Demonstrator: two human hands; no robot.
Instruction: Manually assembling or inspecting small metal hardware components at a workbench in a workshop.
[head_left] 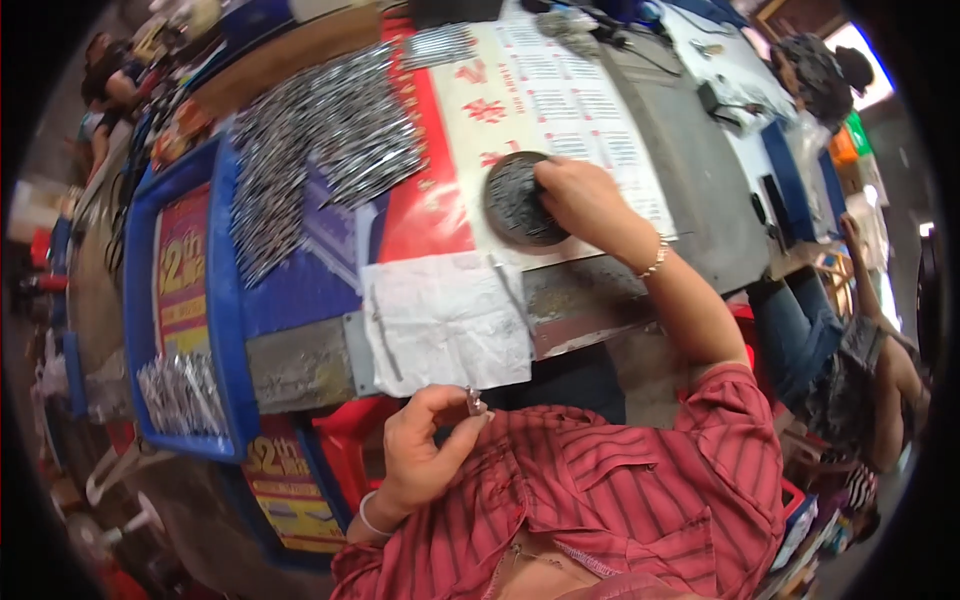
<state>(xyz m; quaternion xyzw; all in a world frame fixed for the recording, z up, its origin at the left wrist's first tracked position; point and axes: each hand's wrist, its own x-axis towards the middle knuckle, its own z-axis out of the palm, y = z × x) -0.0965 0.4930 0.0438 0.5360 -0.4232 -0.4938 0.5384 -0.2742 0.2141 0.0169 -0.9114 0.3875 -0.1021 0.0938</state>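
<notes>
Fingers (462, 412) of the left hand (420, 450) pinch a small silvery metal piece (476, 402) near the striped red shirt (620, 500). Right hand (580, 200) rests curled on a round dark tray of small metal parts (515, 200), lying on the worktop (690, 170) beside a crumpled white paper sheet (445, 320).
</notes>
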